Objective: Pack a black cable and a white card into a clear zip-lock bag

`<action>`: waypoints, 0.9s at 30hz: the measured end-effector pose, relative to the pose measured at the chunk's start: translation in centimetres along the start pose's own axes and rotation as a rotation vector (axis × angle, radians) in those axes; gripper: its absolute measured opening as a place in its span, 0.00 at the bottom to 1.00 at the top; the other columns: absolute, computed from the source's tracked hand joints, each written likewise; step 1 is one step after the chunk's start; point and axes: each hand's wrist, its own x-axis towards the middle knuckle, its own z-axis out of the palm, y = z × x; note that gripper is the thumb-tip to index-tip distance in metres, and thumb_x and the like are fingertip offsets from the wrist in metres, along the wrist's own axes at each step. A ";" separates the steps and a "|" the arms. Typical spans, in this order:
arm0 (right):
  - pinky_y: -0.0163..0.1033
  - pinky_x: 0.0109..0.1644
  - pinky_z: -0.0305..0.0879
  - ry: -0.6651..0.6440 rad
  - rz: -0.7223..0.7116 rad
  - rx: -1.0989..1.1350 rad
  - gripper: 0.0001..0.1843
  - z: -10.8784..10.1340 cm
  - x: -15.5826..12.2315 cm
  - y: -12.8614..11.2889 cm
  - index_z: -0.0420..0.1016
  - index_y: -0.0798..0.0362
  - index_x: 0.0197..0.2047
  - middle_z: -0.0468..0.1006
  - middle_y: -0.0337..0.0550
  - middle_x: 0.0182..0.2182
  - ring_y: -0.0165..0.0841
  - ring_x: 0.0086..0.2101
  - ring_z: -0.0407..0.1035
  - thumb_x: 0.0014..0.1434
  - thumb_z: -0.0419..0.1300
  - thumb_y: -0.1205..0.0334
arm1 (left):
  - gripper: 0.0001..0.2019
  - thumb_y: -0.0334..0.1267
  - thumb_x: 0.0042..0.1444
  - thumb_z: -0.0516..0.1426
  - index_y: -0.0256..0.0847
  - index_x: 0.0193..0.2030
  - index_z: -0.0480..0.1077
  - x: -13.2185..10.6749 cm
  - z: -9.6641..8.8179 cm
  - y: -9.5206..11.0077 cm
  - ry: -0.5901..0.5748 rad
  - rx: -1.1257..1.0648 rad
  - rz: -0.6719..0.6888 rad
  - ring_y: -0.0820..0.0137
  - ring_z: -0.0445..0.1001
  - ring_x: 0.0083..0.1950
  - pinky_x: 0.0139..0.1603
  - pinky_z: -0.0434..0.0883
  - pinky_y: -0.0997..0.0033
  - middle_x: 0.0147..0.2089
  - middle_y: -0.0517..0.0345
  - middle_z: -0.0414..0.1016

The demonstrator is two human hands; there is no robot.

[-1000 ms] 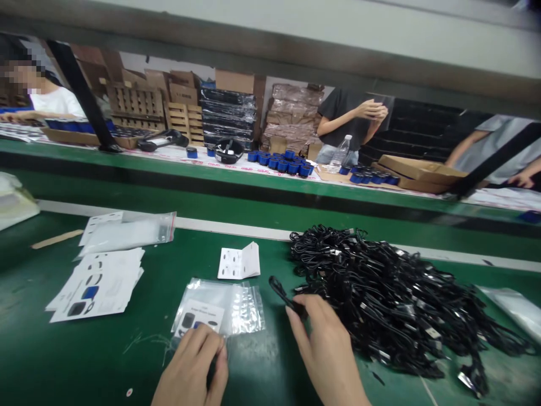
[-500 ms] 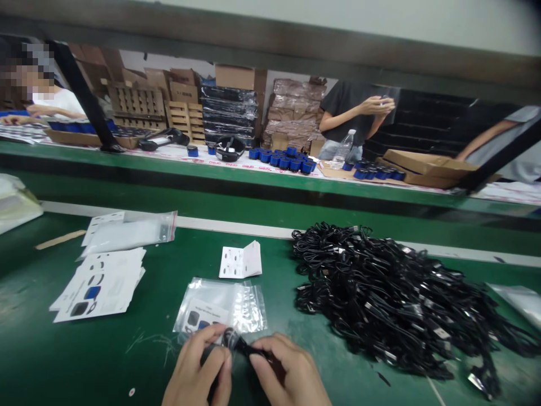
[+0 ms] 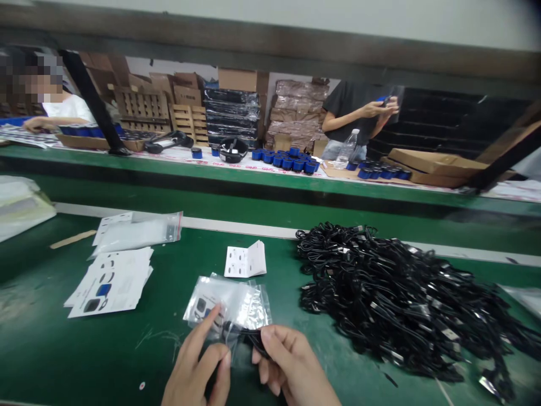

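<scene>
My left hand (image 3: 198, 366) pinches the near edge of a clear zip bag (image 3: 230, 304) that holds a printed card. My right hand (image 3: 291, 366) is closed on a black coiled cable (image 3: 249, 336), its end at the bag's mouth. Both hands sit at the bottom centre of the green table (image 3: 84, 361). A large heap of black cables (image 3: 393, 293) lies just to the right of my right hand.
A folded white leaflet (image 3: 245, 260) stands behind the bag. A stack of printed cards (image 3: 110, 281) and more clear bags (image 3: 137, 230) lie to the left. Across a green bench with blue parts (image 3: 285, 159), other people work. Cardboard boxes (image 3: 426, 163) sit far right.
My right hand took a cable from the heap and brought it left to the bag. My left hand lifted the bag's edge, and the cable end now meets the bag's mouth.
</scene>
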 end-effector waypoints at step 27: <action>0.35 0.40 0.69 0.051 -0.233 -0.226 0.13 0.6 -0.4 1.2 0.78 0.51 0.43 0.81 0.42 0.34 0.34 0.33 0.76 0.53 0.64 0.60 | 0.10 0.28 0.60 0.47 0.44 0.32 0.63 -0.9 0.6 0.9 0.063 -0.068 0.055 0.63 0.60 0.62 0.53 0.63 0.63 0.66 0.52 0.51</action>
